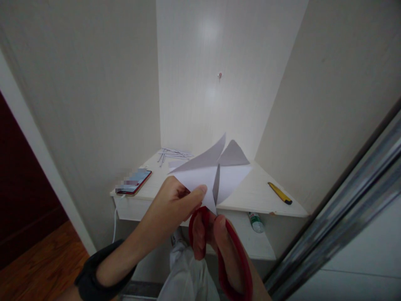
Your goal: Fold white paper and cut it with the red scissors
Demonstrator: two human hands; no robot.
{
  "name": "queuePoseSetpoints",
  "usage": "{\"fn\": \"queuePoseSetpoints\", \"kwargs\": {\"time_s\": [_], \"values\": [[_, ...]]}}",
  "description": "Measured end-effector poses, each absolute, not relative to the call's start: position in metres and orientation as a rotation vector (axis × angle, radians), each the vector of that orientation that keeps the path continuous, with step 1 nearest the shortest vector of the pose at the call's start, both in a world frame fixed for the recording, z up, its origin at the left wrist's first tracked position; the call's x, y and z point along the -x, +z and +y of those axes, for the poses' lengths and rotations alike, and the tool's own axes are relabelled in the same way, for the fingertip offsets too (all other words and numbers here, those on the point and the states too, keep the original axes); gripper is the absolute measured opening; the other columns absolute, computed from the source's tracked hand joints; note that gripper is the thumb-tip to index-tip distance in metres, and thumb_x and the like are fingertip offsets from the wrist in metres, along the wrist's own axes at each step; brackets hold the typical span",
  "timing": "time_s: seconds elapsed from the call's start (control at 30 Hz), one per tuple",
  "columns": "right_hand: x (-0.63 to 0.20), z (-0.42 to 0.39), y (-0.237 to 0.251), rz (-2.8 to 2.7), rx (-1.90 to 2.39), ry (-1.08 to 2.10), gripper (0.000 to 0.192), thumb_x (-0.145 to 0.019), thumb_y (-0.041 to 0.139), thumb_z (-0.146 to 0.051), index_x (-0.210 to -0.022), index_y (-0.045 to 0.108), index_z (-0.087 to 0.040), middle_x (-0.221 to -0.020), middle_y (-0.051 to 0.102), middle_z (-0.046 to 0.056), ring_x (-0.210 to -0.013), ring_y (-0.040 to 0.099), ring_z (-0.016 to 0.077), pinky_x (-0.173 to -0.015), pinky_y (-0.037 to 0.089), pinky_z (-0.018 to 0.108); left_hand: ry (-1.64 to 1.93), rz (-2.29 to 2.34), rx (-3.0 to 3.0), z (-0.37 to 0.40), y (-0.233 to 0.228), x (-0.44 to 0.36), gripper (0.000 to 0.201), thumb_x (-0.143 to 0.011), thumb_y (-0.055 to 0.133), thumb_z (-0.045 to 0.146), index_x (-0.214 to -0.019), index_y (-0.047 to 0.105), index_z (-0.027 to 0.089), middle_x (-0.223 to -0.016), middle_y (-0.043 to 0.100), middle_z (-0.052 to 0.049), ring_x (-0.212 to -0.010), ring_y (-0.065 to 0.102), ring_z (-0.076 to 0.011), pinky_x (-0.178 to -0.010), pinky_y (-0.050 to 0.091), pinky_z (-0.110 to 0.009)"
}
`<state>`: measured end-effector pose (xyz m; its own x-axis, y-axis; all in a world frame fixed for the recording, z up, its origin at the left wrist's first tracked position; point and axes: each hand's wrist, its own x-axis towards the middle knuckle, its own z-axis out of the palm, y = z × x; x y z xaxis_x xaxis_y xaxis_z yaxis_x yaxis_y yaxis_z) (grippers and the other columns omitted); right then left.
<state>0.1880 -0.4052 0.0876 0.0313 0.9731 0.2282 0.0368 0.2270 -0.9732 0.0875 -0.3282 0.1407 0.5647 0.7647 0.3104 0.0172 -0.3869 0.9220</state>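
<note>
A folded sheet of white paper [196,177] is held up over the front of the shelf, with a cut or gap running up through it. My left hand [184,198] pinches its near edge between thumb and fingers. Just below and to the right, my right hand [216,238] has its thumb and fingers through the red handles of a pair of scissors [239,259]. The handles are spread apart. The paper hides most of the blades, which seem to lie at the gap.
On the white shelf [188,209] are a phone [134,182] with a cable at left, several thin white sticks [175,154] at the back, and a yellow utility knife [280,193] at right. A bottle [256,222] lies on the lower shelf. White walls enclose the sides and back.
</note>
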Motion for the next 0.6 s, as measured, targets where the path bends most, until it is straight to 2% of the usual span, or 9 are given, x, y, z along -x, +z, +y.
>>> {"fn": "queuePoseSetpoints", "kwargs": {"time_s": [0.4,0.6], "values": [[-0.1857,-0.4048,0.0826,-1.306,1.126,1.01,0.071,-0.071,0.019,-0.088,-0.06,0.04,-0.021,-0.049,0.041,-0.001,-0.044,0.044,0.0105,-0.044,0.034,0.024,0.938,0.627,-1.772,-0.3289,0.1402,-0.0887,0.022,-0.073,0.047,0.027,-0.054,0.038,0.021,-0.043,0.032,0.009,-0.038,0.026,-0.0056,-0.034,0.018,-0.018],[-0.1893,-0.4075,0.0845,-1.327,1.156,1.032,0.074,-0.07,0.021,-0.088,-0.065,0.046,-0.018,-0.05,0.043,-0.001,-0.045,0.043,0.0099,-0.045,0.034,0.022,1.049,0.65,-1.655,-0.3301,0.1438,-0.0887,0.02,-0.07,0.051,0.03,-0.055,0.042,0.021,-0.042,0.034,0.009,-0.037,0.031,-0.0061,-0.034,0.024,-0.017]]}}
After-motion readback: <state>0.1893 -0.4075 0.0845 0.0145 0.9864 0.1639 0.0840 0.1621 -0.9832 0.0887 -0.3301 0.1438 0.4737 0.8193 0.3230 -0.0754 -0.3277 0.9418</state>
